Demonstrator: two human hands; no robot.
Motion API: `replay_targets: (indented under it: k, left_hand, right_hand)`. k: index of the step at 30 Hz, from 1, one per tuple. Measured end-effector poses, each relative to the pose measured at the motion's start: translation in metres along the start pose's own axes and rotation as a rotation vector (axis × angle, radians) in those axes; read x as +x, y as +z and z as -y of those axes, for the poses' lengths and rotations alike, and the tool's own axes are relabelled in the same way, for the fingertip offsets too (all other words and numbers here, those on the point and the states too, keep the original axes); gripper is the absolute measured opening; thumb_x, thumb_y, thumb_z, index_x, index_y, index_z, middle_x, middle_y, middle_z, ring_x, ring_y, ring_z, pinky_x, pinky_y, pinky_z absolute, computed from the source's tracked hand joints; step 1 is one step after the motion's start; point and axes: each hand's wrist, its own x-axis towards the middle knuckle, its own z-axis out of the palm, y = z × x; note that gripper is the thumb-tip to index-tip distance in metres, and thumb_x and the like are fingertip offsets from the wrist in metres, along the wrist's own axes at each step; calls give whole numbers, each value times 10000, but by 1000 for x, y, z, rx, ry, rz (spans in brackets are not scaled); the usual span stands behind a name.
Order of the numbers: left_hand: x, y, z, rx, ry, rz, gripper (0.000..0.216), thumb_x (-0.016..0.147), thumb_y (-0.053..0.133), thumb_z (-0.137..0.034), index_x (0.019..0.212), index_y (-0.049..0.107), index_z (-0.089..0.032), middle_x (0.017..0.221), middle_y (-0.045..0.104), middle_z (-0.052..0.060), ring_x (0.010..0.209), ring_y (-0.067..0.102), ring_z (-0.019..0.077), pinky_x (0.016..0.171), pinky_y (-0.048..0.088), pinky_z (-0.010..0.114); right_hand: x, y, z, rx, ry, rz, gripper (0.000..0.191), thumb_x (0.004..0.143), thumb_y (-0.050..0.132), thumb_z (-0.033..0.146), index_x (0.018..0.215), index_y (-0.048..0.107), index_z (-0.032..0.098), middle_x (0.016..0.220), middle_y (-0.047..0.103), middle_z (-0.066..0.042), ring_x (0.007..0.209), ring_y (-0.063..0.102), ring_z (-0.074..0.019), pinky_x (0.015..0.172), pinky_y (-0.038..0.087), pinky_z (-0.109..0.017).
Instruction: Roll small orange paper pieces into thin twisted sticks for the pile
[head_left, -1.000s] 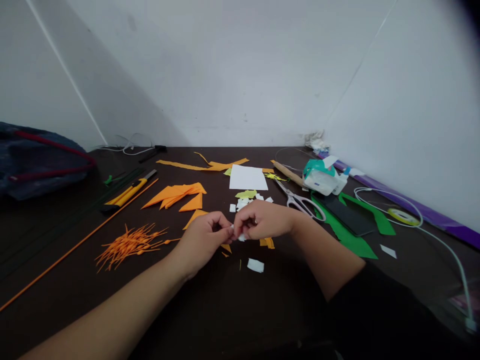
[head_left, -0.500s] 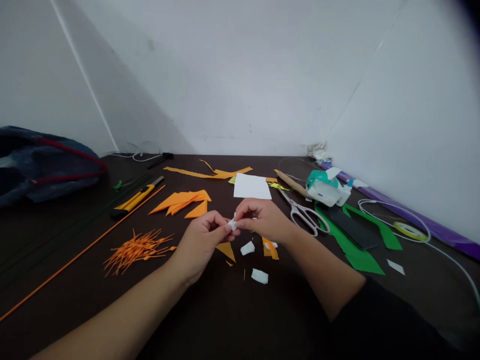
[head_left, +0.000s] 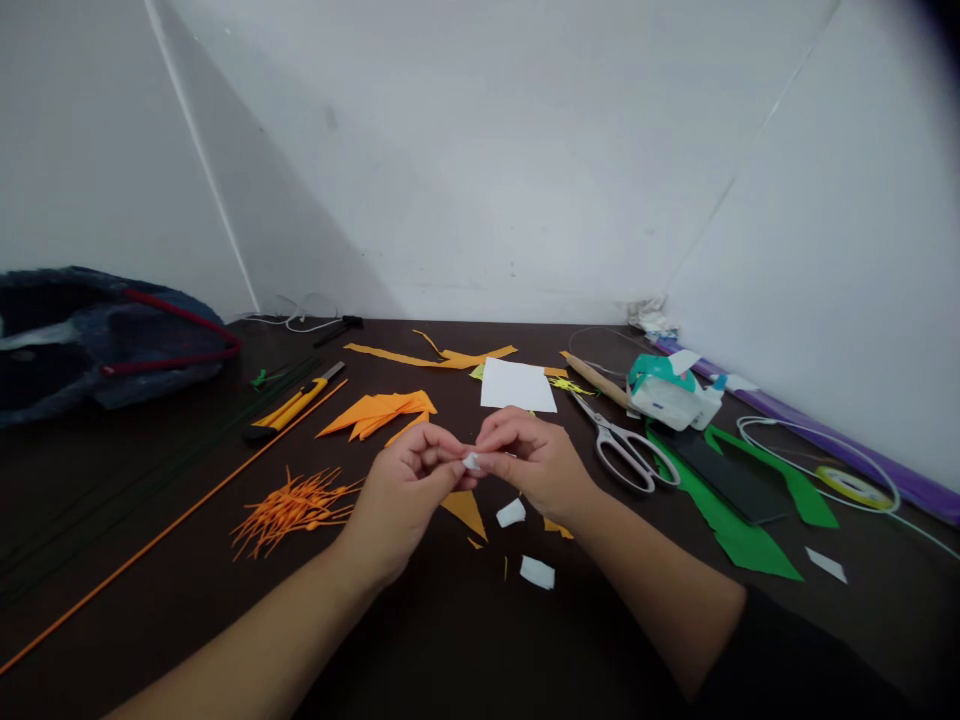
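Between my two hands is a small piece of white tissue [head_left: 471, 461], crumpled and mostly covered by the fingers. My left hand [head_left: 401, 490] pinches it from the left with thumb and fingertips. From the other side my right hand [head_left: 536, 465] pinches the same piece, the fingertips of both hands almost touching. Two more white tissue pieces lie below on the dark table: a nearer one [head_left: 538, 572] and a farther one [head_left: 511, 513]. Beside them is an orange paper triangle [head_left: 466, 512], partly behind my left hand.
Left are thin orange stems [head_left: 296, 510], folded orange paper [head_left: 375, 412], a yellow cutter [head_left: 296, 402] and a long orange stick [head_left: 172, 508]. Right are scissors [head_left: 626, 450], green paper [head_left: 750, 545], a tissue pack [head_left: 667, 392] and yellow tape [head_left: 853, 487]. A white sheet [head_left: 517, 385] lies behind my hands.
The view has shifted, so the table things sit a little right and lower. My fingers have closed tighter round the white tissue, and less of it shows.
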Motion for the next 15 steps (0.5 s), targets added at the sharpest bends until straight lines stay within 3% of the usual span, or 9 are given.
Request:
replay_targets:
  k: [5, 10, 15]
  left_hand:
    - [1, 0, -2, -102, -72, -5, 157, 672, 698, -200, 756, 573, -154, 629, 636, -4, 614, 589, 108, 607, 459, 219]
    - [1, -2, 0, -178, -95, 3, 108, 712, 668, -201, 757, 591, -140, 642, 597, -12, 590, 538, 73, 579, 423, 187]
    - [0, -1, -3, -191, -146, 46, 123, 771, 605, -227, 701, 573, -131, 632, 544, -19, 555, 470, 55, 544, 383, 173]
  right_hand:
    - [-3, 10, 2, 73, 7, -79, 54, 673, 666, 183, 684, 663, 236, 780, 566, -1, 707, 563, -128, 638, 491, -295]
    - [-7, 19, 6, -179, -103, -167, 145, 733, 607, 137, 776, 683, 252, 817, 583, -12, 778, 565, -136, 716, 466, -303]
    - [-8, 18, 7, -199, -148, -116, 184, 773, 568, 152, 860, 684, 265, 860, 587, -20, 801, 570, -137, 731, 467, -305]
